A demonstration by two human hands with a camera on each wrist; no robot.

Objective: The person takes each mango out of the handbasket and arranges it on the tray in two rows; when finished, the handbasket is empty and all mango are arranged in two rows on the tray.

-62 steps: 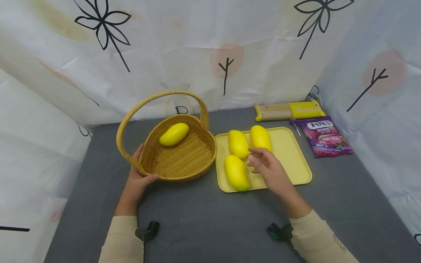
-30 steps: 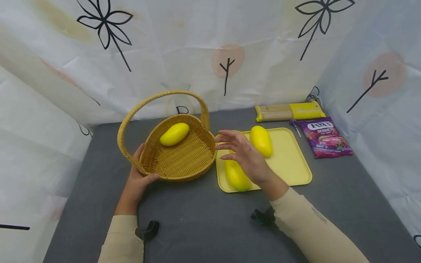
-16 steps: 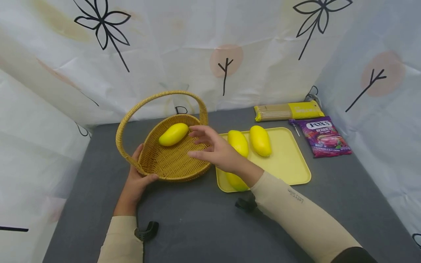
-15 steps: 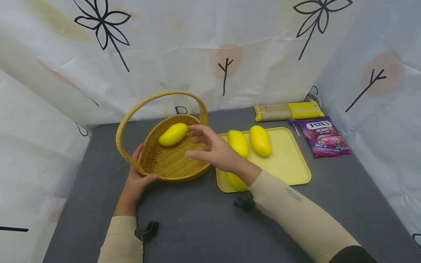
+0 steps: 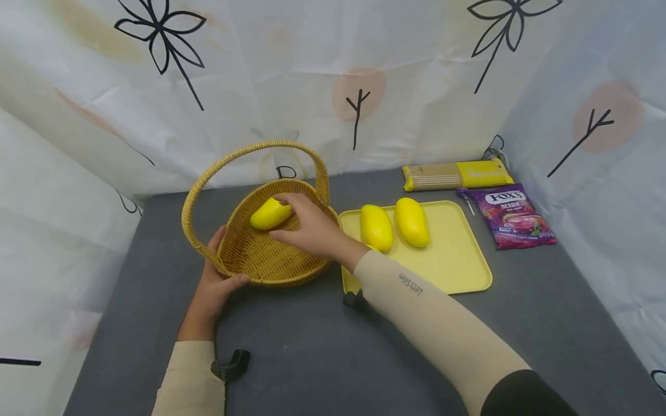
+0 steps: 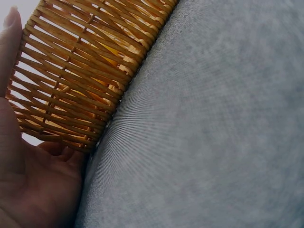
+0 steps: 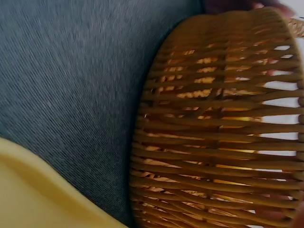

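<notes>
A wicker basket (image 5: 281, 274) with a tall arched handle stands on the grey cloth. My left hand (image 5: 214, 286) grips its left side, thumb over the front rim near the handle's foot. Inside lies one yellow mango (image 5: 267, 215). My right hand (image 5: 312, 228) reaches over the basket's right rim, fingers spread at the mango's right end, thumb apart just below it. To the right, a pale yellow tray (image 5: 458, 254) bears two mangoes in plain sight, a left one (image 5: 376, 228) and a right one (image 5: 413, 222). A third mango there is almost wholly hidden behind my right forearm.
At the back right lie a pack of spaghetti (image 5: 442, 177) and a purple candy bag (image 5: 515, 216). Printed white sheets (image 5: 406, 127) wall the table at the back and sides. In the right wrist view, the tray's edge (image 7: 47, 183) lies close to the basket.
My right hand has swung left from above the tray, over the rim, to the mango in the basket. My left hand has kept its grip. The basket and mangoes have stayed put.
</notes>
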